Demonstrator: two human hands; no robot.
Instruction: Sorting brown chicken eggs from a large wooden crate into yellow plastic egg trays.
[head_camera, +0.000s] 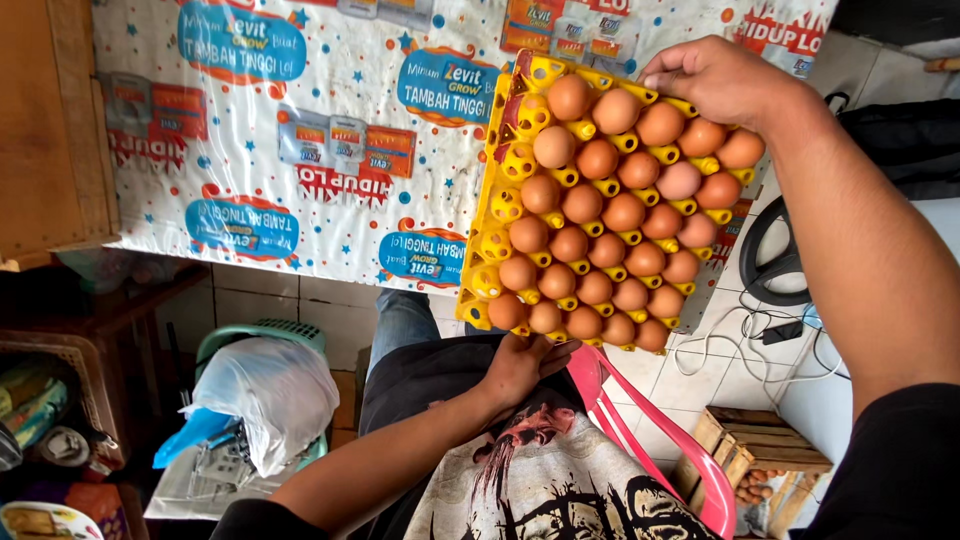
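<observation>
While both hands grip egg tray (497, 205), printed tablecloth (300, 150) beneath, pink chair (640, 440) near.

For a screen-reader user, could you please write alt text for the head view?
Two bare hands hold a yellow egg tray nearly full of brown eggs: left hand under its near edge, right hand gripping its far corner.

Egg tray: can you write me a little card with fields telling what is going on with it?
Thing held: yellow plastic egg tray, tilted, above the lap
Contents: brown eggs fill most cups; the left column of cups is empty
Left hand: under the tray's near edge, supporting it
Right hand: gripping the tray's far top edge
Behind: white plastic sheet with blue and orange printed patches
Nearby: pink plastic chair, wooden crate, white plastic bag in a green basket
</observation>
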